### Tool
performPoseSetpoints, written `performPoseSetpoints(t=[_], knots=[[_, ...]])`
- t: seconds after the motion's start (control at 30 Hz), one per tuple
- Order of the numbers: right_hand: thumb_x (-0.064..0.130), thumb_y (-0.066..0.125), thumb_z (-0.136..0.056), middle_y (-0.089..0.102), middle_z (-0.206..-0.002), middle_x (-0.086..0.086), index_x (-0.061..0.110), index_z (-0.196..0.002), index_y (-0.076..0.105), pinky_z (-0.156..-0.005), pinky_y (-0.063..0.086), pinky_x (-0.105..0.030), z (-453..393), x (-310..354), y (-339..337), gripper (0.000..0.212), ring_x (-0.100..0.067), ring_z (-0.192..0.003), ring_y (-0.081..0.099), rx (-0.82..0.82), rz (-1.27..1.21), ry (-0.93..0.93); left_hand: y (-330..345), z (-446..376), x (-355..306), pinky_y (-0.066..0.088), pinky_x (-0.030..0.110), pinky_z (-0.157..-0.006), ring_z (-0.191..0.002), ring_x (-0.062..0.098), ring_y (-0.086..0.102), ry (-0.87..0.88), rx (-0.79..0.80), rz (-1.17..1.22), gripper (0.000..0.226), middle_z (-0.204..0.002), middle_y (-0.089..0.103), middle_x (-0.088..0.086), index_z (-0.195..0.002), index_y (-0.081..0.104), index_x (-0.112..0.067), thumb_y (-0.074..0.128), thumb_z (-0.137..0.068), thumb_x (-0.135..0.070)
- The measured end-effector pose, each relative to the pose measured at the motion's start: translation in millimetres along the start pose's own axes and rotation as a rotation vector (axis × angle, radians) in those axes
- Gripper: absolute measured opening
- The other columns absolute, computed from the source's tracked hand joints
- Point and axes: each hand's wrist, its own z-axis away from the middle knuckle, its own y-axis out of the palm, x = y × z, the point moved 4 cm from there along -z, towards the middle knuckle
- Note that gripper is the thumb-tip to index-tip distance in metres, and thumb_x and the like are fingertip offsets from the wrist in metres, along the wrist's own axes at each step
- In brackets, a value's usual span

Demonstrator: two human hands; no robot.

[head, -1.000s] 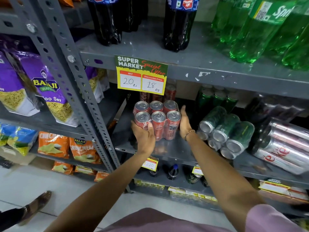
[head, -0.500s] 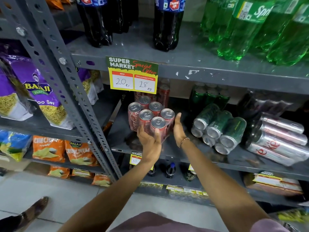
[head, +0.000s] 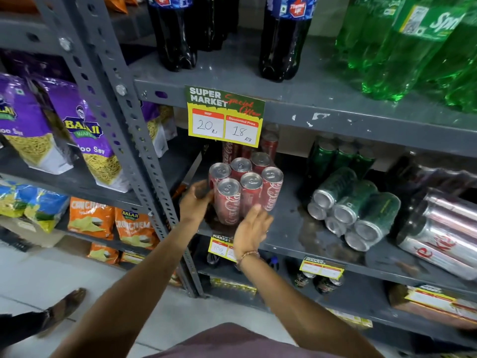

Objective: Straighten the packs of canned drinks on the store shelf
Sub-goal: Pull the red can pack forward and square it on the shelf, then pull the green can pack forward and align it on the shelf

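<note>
Fingers of the left hand [head: 195, 202] curled loosely against the left side of the red can pack [head: 245, 188], upright on the shelf [head: 289, 228]; the right hand [head: 251, 228] lay spread, fingertips touching its front.

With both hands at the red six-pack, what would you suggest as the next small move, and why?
Probably a slight turn of the red pack to square it with the shelf edge. It stands upright but looks angled, and the left hand and right hand already flank it. The green pack and silver pack lie on their sides and could follow.
</note>
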Motion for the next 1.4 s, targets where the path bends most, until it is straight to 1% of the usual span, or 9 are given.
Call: performPoseSetpoints(t=[0.2, 0.33, 0.6, 0.73, 0.87, 1.0, 1.13, 1.23, 1.4], knots=[[0.044, 0.029, -0.099, 0.063, -0.111, -0.018, 0.005, -0.115, 0.054, -0.088, 0.047, -0.037, -115, 37, -30, 0.049, -0.029, -0.103, 0.059, 0.149, -0.403, 0.122, 44, 35, -2, 0.046, 0.038, -0.099, -0.115, 0.024, 0.059, -0.283, 0.107, 0.478, 0.072, -0.127, 0.062, 0.008, -0.137, 0.048, -0.015, 0.020, -0.092, -0.064], [0.062, 0.030, -0.091, 0.077, -0.079, -0.008, 0.016, -0.093, 0.069, -0.067, 0.057, -0.033, -142, 46, -9, 0.061, -0.025, -0.077, 0.072, 0.538, -0.319, 0.247, 59, 35, -6, 0.051, 0.037, -0.092, -0.109, 0.023, 0.064, -0.356, 0.155, 0.638, 0.073, -0.123, 0.065, 0.009, -0.136, 0.048, -0.018, 0.019, -0.090, -0.067], [0.062, 0.028, -0.092, 0.079, -0.085, -0.004, 0.021, -0.088, 0.076, -0.059, 0.059, -0.028, -118, 22, -5, 0.063, -0.018, -0.078, 0.075, 0.569, -0.499, 0.271, 38, -2, -10, 0.054, 0.019, -0.049, -0.067, 0.008, 0.073, -0.284, 0.198, 0.522, 0.058, -0.079, 0.076, -0.004, -0.097, 0.067, -0.025, 0.024, -0.092, -0.064], [0.060, 0.025, -0.094, 0.079, -0.083, 0.003, 0.020, -0.110, 0.065, -0.059, 0.058, -0.026, -103, 22, -6, 0.059, -0.012, -0.078, 0.074, 0.492, -0.481, 0.210, 28, -16, -12, 0.051, 0.028, -0.063, -0.069, 0.014, 0.066, -0.325, 0.200, 0.409, 0.061, -0.075, 0.070, -0.002, -0.085, 0.065, -0.027, 0.021, -0.090, -0.068], [0.054, 0.020, -0.097, 0.075, -0.089, 0.006, 0.028, -0.101, 0.064, -0.060, 0.054, -0.019, -95, 30, -14, 0.051, -0.003, -0.073, 0.072, 0.454, -0.391, 0.166, 23, -7, -16, 0.050, 0.042, -0.093, -0.106, 0.027, 0.063, -0.258, 0.233, 0.308, 0.075, -0.119, 0.066, 0.009, -0.128, 0.055, -0.021, 0.012, -0.089, -0.070], [0.039, 0.030, -0.101, 0.051, -0.134, -0.002, 0.014, -0.136, 0.046, -0.097, 0.036, -0.025, -86, 33, -41, 0.046, -0.010, -0.114, 0.049, 0.296, -0.176, 0.030, 7, 22, -37, 0.021, 0.046, -0.119, -0.145, 0.026, 0.023, 0.143, 0.075, 0.080, 0.060, -0.156, 0.030, 0.010, -0.152, 0.019, -0.019, 0.021, -0.099, -0.048], [0.017, 0.039, -0.099, 0.053, -0.123, -0.001, 0.008, -0.127, 0.054, -0.099, 0.033, -0.022, -79, 32, -87, 0.033, -0.010, -0.113, 0.046, 0.068, -0.106, -0.140, 19, 62, -73, 0.015, 0.031, -0.120, -0.147, 0.009, 0.017, 0.567, 0.119, 0.093, 0.049, -0.156, 0.030, 0.003, -0.147, 0.030, -0.010, 0.028, -0.102, -0.027], [0.002, 0.042, -0.094, 0.060, -0.108, -0.014, -0.002, -0.111, 0.061, -0.089, 0.044, -0.028, -82, 34, -141, 0.026, -0.016, -0.093, 0.055, -0.249, -0.248, -0.151, 50, 77, -90, 0.028, 0.019, -0.113, -0.129, -0.007, 0.039, 0.544, 0.236, 0.177, 0.045, -0.143, 0.047, -0.006, -0.141, 0.043, -0.013, 0.030, -0.101, -0.029], [0.013, 0.043, -0.093, 0.059, -0.112, -0.016, -0.003, -0.110, 0.061, -0.083, 0.043, -0.035, -121, 13, -235, 0.030, -0.028, -0.096, 0.055, -0.540, -0.183, 0.100, 129, 90, -122, 0.030, 0.022, -0.109, -0.131, 0.013, 0.046, 0.414, 0.481, 0.128, 0.046, -0.141, 0.052, 0.003, -0.137, 0.048, -0.014, 0.027, -0.102, -0.034]])
